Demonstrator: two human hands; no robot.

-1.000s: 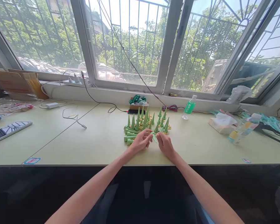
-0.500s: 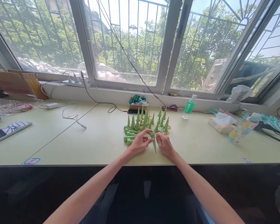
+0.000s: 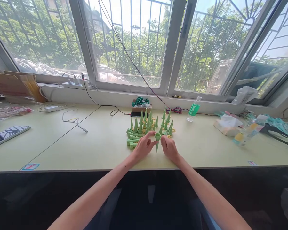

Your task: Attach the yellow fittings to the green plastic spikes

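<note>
A green plastic cone spike [image 3: 157, 141] stands between my two hands, round open end up and tip down toward the table. My left hand [image 3: 144, 147] pinches it from the left with thumb and fingers. From the right, my right hand [image 3: 169, 148] closes its fingers on the same spike. Just behind the hands is a cluster of several more green cone spikes [image 3: 148, 126], some upright and some lying flat at the left, with small yellow pieces among them.
The pale green table [image 3: 105, 147] runs under a barred window. On it: a green-labelled water bottle [image 3: 193, 110], a small box with green items [image 3: 141, 104], a tissue pack [image 3: 227, 123], a plastic bottle [image 3: 248, 131], cables [image 3: 74, 119], a tablet [image 3: 7, 134].
The spike was turned from lying between my fingers to standing tip down with its open end up. Both hands stayed at the same spot.
</note>
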